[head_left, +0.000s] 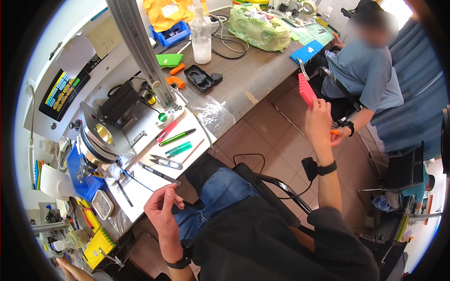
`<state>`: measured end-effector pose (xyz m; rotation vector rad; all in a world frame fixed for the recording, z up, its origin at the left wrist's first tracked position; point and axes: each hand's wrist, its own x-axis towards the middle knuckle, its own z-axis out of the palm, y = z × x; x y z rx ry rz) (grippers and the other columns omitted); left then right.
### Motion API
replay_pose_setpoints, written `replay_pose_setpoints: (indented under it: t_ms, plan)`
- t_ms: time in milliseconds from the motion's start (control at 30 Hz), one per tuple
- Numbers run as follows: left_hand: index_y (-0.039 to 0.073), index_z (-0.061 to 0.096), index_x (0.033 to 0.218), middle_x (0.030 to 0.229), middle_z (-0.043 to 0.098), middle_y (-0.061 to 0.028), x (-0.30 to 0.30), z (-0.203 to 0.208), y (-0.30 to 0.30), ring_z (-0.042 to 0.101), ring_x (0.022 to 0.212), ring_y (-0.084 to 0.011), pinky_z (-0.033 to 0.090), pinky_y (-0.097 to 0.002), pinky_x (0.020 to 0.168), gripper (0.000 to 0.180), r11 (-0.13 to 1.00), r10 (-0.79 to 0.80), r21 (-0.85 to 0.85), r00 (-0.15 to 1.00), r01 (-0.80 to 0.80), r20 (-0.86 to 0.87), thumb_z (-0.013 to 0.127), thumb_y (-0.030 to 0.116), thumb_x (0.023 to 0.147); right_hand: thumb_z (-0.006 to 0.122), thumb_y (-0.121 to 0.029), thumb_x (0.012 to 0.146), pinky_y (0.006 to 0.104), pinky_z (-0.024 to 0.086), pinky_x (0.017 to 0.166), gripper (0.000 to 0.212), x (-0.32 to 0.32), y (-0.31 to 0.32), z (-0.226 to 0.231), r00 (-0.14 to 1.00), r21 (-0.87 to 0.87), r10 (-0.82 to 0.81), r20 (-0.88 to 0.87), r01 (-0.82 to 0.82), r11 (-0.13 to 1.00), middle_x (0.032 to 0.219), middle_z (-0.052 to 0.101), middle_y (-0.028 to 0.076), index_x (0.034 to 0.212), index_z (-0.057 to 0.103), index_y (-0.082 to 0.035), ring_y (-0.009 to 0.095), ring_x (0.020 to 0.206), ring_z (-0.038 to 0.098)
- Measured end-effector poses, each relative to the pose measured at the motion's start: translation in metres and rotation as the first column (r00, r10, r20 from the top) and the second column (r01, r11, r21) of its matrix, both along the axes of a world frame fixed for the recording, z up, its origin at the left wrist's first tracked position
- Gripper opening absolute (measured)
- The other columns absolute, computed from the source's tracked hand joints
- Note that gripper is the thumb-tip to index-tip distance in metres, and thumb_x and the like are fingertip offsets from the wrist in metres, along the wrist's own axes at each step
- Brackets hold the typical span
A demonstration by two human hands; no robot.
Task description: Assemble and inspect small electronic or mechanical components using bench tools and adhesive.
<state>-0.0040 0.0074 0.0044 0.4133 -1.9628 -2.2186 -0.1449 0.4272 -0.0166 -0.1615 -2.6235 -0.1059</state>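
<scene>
Apparently carrying, we clasp a pink notch-edged holder [306, 92] in our right hand [319, 121]; our left hand [162, 208], half-curled, looks empty; setting down probably calls for steadiness.

Bench [262, 72]: bare strip along the front, right of the black tray [200, 78]; clear plastic [213, 112] crowds its near end.
Metal column [143, 51]: upright obstacle between machine and bench.
White base [140, 194]: low tools before the left hand [164, 208].
Right hand [318, 119]: open air leftward above floor [276, 164]; co-worker's hand [343, 136] close rightward.
</scene>
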Motion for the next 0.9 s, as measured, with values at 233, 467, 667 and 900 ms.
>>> replay_pose_setpoints:
  t_ms: [233,467,667,900]
  plan:
    - [-0.005,0.068,0.101,0.067,0.063,-0.0080,-0.005,0.003,0.009,0.058,0.058,-0.0124,0.046,-0.0229,0.055,0.018,0.997,-0.071,0.024,0.997,0.071,-0.006,0.063,0.011,0.094,0.059,-0.013,0.090,0.0410,0.049,0.071,0.024,0.018,-0.027,0.061,0.962,-0.077,0.027,-0.270,-0.050,0.996,0.092,0.060,0.012,0.111,0.062,-0.001,0.030,0.086,0.057]
    - [-0.005,0.068,0.103,0.069,0.063,-0.0063,-0.009,0.010,0.022,0.058,0.060,-0.0116,0.047,-0.0229,0.057,0.017,0.989,-0.148,-0.025,0.989,0.147,-0.022,0.063,0.009,0.093,0.059,-0.016,0.086,0.0466,0.049,0.066,0.035,0.001,-0.020,0.101,0.996,-0.492,-0.060,-0.070,0.018,0.870,0.081,0.065,0.024,0.114,0.054,0.005,0.044,0.073,0.064]
    - [0.000,0.066,0.112,0.080,0.066,-0.0039,-0.022,0.020,0.052,0.062,0.074,-0.0096,0.051,-0.0235,0.072,0.030,0.856,-0.403,-0.383,0.912,0.347,-0.074,0.072,0.002,0.083,0.064,-0.015,0.076,0.0366,0.059,0.059,0.093,-0.021,-0.019,0.113,0.972,-0.588,-0.156,0.176,0.231,0.775,0.070,0.065,0.022,0.136,0.007,0.028,0.030,0.059,0.068]
    - [0.005,0.058,0.124,0.107,0.060,-0.0131,-0.036,0.021,0.102,0.062,0.097,-0.0273,0.051,-0.0351,0.082,0.058,0.690,-0.581,-0.641,0.785,0.336,-0.214,0.083,0.016,0.072,0.064,-0.009,0.078,0.0343,0.059,0.042,0.097,-0.037,-0.041,0.113,0.963,-0.834,0.038,0.266,0.210,0.511,0.066,0.061,0.015,0.134,-0.006,0.028,0.016,0.049,0.061]
